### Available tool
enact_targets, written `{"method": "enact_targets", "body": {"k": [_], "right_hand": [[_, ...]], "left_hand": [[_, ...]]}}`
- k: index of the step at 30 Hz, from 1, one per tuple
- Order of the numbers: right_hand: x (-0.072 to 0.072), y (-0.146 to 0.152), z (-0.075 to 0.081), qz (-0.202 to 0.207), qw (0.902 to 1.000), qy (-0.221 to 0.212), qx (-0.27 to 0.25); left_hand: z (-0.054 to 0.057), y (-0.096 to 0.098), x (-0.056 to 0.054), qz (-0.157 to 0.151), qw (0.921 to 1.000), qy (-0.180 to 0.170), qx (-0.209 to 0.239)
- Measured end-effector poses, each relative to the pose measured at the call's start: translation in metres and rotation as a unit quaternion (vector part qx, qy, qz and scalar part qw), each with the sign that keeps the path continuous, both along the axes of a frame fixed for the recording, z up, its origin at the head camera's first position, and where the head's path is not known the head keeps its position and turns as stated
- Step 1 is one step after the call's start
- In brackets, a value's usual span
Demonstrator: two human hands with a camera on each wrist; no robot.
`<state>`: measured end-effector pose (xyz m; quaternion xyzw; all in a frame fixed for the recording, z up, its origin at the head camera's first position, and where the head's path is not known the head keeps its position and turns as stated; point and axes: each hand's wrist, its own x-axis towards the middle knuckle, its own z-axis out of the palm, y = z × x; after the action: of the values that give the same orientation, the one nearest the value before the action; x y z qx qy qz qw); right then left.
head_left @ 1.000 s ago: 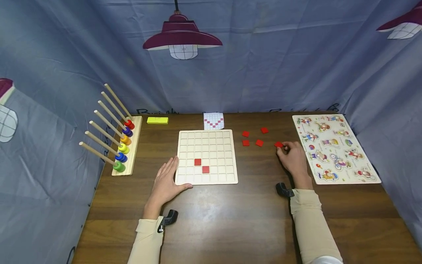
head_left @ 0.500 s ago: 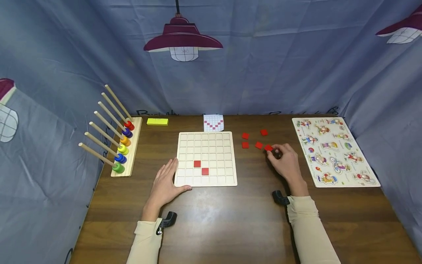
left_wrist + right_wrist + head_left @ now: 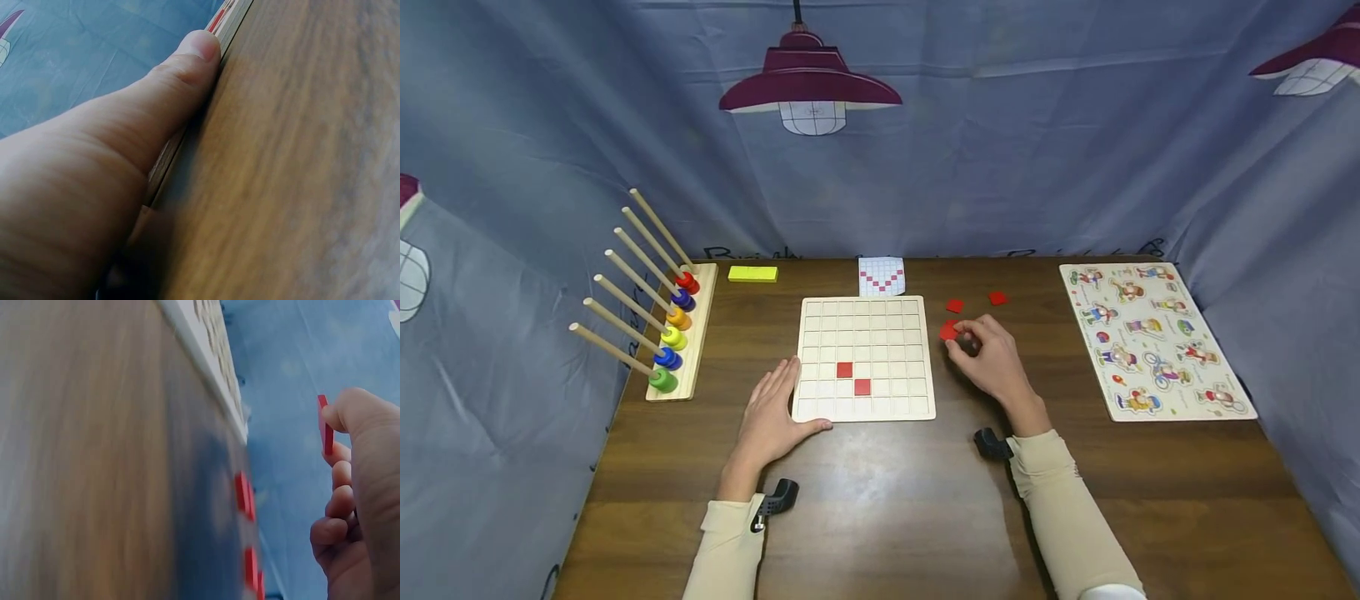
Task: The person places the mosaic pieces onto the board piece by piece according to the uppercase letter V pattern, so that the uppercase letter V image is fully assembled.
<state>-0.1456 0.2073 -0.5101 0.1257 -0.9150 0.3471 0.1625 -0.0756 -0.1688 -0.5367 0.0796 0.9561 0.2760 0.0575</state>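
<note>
1. Red tile (image 3: 949, 330) is pinched in the fingertips of the right hand (image 3: 988, 358), lifted just right of the grid board (image 3: 865, 358), at about 3 o'clock from its centre. Two tiles already sit in the board's lower rows. The left hand (image 3: 767, 421) lies flat at the board's 7 o'clock corner, fingers relaxed, thumb along the near edge. Loose tiles (image 3: 955, 306) lie at 12 o'clock from the right hand; the sleeve could brush them. A pattern card (image 3: 882, 276) leans behind the board; a ring rack (image 3: 673, 333) stands far left, a picture puzzle (image 3: 1150, 337) far right, both well apart.

2. Left wrist view: the thumb (image 3: 181, 81) presses the board edge (image 3: 228, 22). If it eases off, the board might slide when a tile goes in.

3. Right wrist view: the tile (image 3: 324, 425) is held only by its edge, thumb against a finger, other fingers curled. A thin grip; it may tip or drop. Loose tiles (image 3: 244, 494) below look blurred, probably three.
</note>
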Motion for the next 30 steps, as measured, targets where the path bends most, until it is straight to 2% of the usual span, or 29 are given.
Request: {"method": "enact_targets", "body": {"k": [7, 14, 21, 30], "right_hand": [[-0.008, -0.044, 0.009, 0.069, 0.9969, -0.038, 0.005], [-0.017, -0.089, 0.011, 0.147, 0.9882, -0.022, 0.036], [-0.024, -0.123, 0.005, 0.182, 0.9773, -0.04, 0.1], [-0.037, -0.155, 0.002, 0.218, 0.9602, -0.08, 0.155]], "left_hand": [[0.003, -0.002, -0.001, 0.001, 1.0, 0.002, -0.001], [0.005, -0.002, -0.002, 0.005, 1.0, 0.001, -0.005], [0.005, 0.002, 0.001, -0.003, 0.9999, -0.014, -0.001], [0.003, -0.001, 0.0, -0.007, 0.9999, -0.002, -0.014]]}}
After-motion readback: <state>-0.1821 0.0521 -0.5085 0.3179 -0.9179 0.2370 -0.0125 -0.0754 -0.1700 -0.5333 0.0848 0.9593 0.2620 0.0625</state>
